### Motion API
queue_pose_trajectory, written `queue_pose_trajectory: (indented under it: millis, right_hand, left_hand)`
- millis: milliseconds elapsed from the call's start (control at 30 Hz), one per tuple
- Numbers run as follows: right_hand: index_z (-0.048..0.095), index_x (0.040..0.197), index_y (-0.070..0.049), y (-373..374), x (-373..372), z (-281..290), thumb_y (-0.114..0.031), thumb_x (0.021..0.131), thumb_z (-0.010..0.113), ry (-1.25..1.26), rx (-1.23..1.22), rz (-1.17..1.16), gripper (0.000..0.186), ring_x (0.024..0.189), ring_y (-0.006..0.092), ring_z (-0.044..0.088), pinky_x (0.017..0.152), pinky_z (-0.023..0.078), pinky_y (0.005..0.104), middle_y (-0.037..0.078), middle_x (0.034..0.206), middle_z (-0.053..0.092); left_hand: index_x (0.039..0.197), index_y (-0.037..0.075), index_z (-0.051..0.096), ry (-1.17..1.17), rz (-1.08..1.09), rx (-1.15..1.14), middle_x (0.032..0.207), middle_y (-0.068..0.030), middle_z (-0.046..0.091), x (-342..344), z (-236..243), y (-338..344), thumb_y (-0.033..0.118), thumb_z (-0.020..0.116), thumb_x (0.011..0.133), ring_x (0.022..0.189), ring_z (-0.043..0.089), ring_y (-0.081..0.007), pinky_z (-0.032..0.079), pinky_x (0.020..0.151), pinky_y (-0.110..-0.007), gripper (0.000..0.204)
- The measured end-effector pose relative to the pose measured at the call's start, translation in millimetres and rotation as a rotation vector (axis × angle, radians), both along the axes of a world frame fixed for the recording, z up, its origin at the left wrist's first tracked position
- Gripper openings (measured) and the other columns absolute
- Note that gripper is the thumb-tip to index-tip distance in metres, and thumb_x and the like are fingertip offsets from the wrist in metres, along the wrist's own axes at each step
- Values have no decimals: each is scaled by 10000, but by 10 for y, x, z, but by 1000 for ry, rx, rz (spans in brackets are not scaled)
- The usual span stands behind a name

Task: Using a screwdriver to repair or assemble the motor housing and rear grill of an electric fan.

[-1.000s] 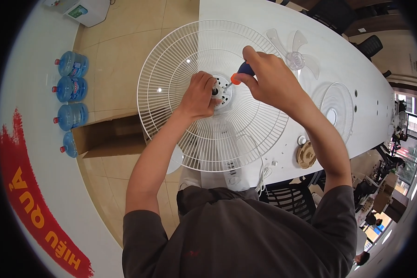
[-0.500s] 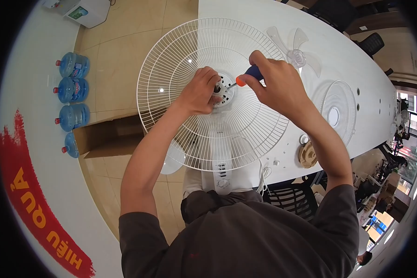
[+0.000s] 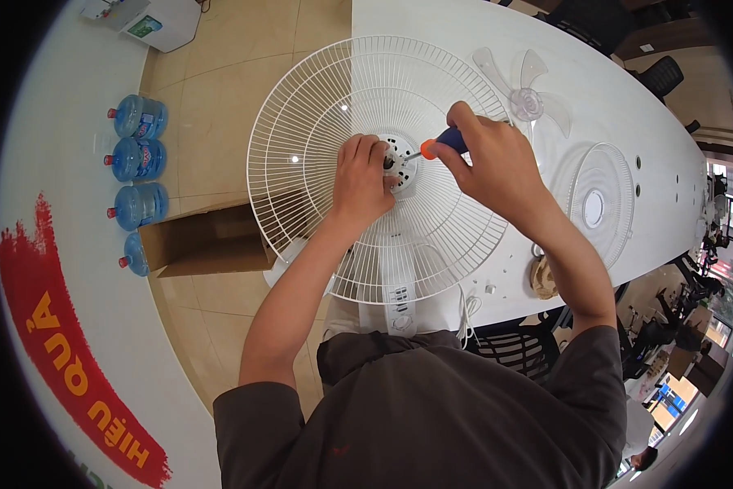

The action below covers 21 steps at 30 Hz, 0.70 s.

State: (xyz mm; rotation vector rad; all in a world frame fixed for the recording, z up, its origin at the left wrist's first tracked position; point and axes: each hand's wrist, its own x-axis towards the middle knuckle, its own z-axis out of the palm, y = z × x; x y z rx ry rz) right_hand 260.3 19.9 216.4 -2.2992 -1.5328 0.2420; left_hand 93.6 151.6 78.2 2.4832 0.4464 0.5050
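My left hand point(image 3: 360, 181) is closed round a fitting at the hub point(image 3: 403, 171) of a round white wire fan grille point(image 3: 294, 90); its fingertips partly hide what they grip. My right hand point(image 3: 499, 167) is closed on a screwdriver point(image 3: 449, 142) with a blue and orange handle, its metal shaft angled down-left to the hub. Below the grille is a white fan body with a control panel point(image 3: 398, 306). A clear fan blade point(image 3: 528, 103) lies on the table to the upper right, and a second grille point(image 3: 578, 196) right of my right hand.
The white table point(image 3: 431, 18) extends far right, with small loose parts and a round tan object point(image 3: 543, 279). An open cardboard box point(image 3: 203, 240) and several blue water bottles point(image 3: 138, 159) stand on the floor at left. Black chairs point(image 3: 505, 350) border the table; a person point(image 3: 639, 444) is at lower right.
Both hands, the grille and the screwdriver have shifted a little rightward, my right hand also slightly downward. Both hands keep their grips. The surroundings moved slightly in the view.
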Motion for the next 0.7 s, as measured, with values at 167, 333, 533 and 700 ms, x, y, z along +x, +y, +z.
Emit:
queue_pose_trajectory:
  millis: [167, 333, 533, 700]
  right_hand:
    - [550, 1022, -45, -12, -3, 3, -297, 900, 773, 28, -15, 9, 358, 552, 318, 681, 475, 500, 382, 143, 668, 662]
    - [548, 1022, -41, 6, -22, 22, -297, 906, 769, 30, -12, 17, 357, 545, 313, 679, 469, 497, 381, 143, 675, 666]
    - [551, 1018, -43, 3, -25, 0, -288, 910, 764, 39, -4, 8, 342, 530, 312, 668, 464, 494, 384, 141, 681, 667]
    - [558, 1009, -45, -6, -44, -4, -274, 914, 758, 51, 11, 16, 319, 520, 309, 662, 449, 485, 379, 137, 675, 661]
  left_hand:
    - [1133, -18, 587, -34, -63, -32, 1171, -160, 564, 7, -14, 59, 6, 828, 609, 1200, 520, -379, 407, 1035, -485, 577]
    - [1132, -28, 573, -34, -116, -24, 1157, -172, 555, 12, -47, 99, 21, 825, 592, 1178, 525, -385, 413, 1023, -493, 598]
    - [1123, -48, 569, -18, -132, 50, 1133, -184, 552, 39, -110, 91, 37, 822, 588, 1129, 532, -387, 418, 1009, -493, 598]
    - [1127, -50, 560, 10, -128, 47, 1131, -186, 545, 19, -95, 89, 45, 824, 591, 1096, 528, -374, 418, 977, -477, 605]
